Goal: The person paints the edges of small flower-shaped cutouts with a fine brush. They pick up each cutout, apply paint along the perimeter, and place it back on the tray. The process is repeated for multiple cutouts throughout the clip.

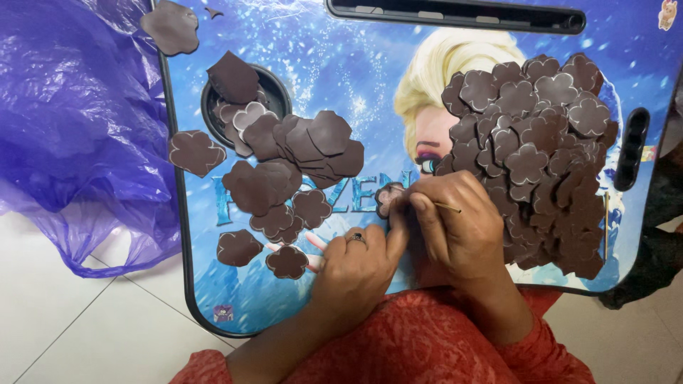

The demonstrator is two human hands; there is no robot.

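Head view looks down on a blue lap surface (pixel 341 64) printed with a cartoon figure, resting on a pale tiled floor (pixel 78 320). To the far left, a crumpled purple plastic bag (pixel 71 121) spreads over the floor, touching the surface's left edge. On the right side lies a large heap of brown flower-shaped cutouts (pixel 541 142), overlapping thickly. A looser scatter of similar brown cutouts (pixel 284 156) sits at left, some spilling into a round cup recess (pixel 274 85). Near the middle, the person's two hands meet over one small brown flower piece (pixel 390 195). The left hand (pixel 356 270), wearing a ring (pixel 356 237), pinches that piece with its grip closed on it. The right hand (pixel 455 227) has its grip closed round a thin stick tool (pixel 447 207), whose point touches the piece. Red sleeves (pixel 427 341) show at the near edge.
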